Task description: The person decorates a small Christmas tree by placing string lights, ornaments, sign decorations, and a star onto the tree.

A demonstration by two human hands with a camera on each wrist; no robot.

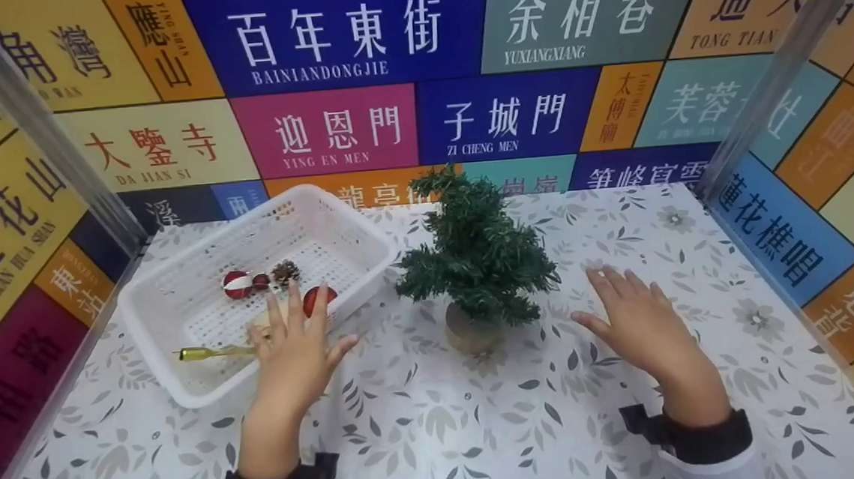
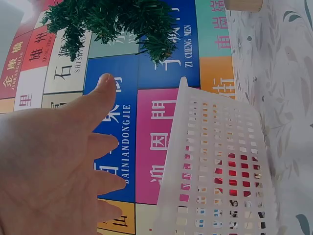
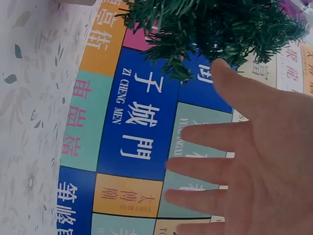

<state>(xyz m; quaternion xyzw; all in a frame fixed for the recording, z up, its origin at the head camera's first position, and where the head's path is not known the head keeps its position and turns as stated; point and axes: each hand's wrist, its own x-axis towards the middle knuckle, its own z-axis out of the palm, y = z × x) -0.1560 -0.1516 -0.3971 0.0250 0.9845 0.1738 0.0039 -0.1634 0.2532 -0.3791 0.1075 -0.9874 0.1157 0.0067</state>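
My left hand [image 1: 296, 354] is over the near right side of a white plastic basket [image 1: 153, 349], fingers spread and holding nothing. Inside the basket lie a red-and-white ball ornament [image 1: 236, 284], a small red ball [image 1: 260, 281], a pine cone [image 1: 286, 270], a red ball [image 1: 320, 301] and a gold-coloured piece [image 1: 194, 353], partly behind the hand. My right hand [image 1: 639, 322] is to the right of a small artificial Christmas tree [image 1: 480, 251], palm towards it and fingers extended, with nothing in it. The tree stands upright on a round tan base [image 1: 471, 328].
A white tablecloth [image 1: 500, 430] with grey leaf prints covers the table. Coloured panels [image 1: 337, 31] with Chinese lettering stand behind and at both sides. Clear corner posts [image 1: 776, 72] rise at the back left and right.
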